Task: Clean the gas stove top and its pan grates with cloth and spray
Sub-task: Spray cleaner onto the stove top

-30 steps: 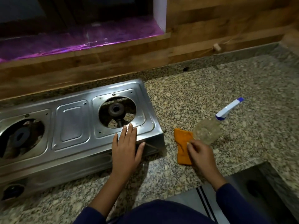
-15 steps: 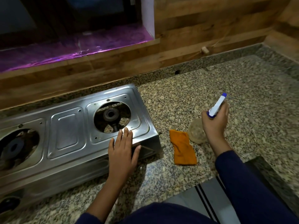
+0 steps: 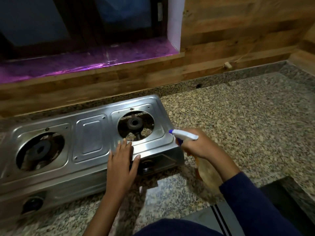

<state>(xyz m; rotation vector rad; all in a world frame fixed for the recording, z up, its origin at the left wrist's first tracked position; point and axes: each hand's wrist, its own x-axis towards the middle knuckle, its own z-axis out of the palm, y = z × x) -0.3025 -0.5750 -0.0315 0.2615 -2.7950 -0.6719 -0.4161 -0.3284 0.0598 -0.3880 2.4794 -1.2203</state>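
Note:
A stainless steel two-burner gas stove (image 3: 90,135) lies on the granite counter with no pan grates on it; both burner openings are bare. My left hand (image 3: 121,160) rests flat on the stove's front right edge, fingers spread. My right hand (image 3: 198,143) grips a clear spray bottle (image 3: 185,135) with a white and blue nozzle, held off the counter, nozzle pointing left at the stove's right corner. The bottle's clear body hangs below my hand. The orange cloth (image 3: 197,165) shows only as a sliver behind the bottle and my forearm.
A granite counter (image 3: 238,116) stretches to the right of the stove. A wooden wall panel (image 3: 230,40) and a purple-lit window ledge (image 3: 85,62) run behind. The counter's front edge has a dark step-down (image 3: 289,189) at the lower right.
My right hand has lifted the spray bottle off the counter and swung it left, so the nozzle now points at the stove's right corner. My left hand has stayed on the stove.

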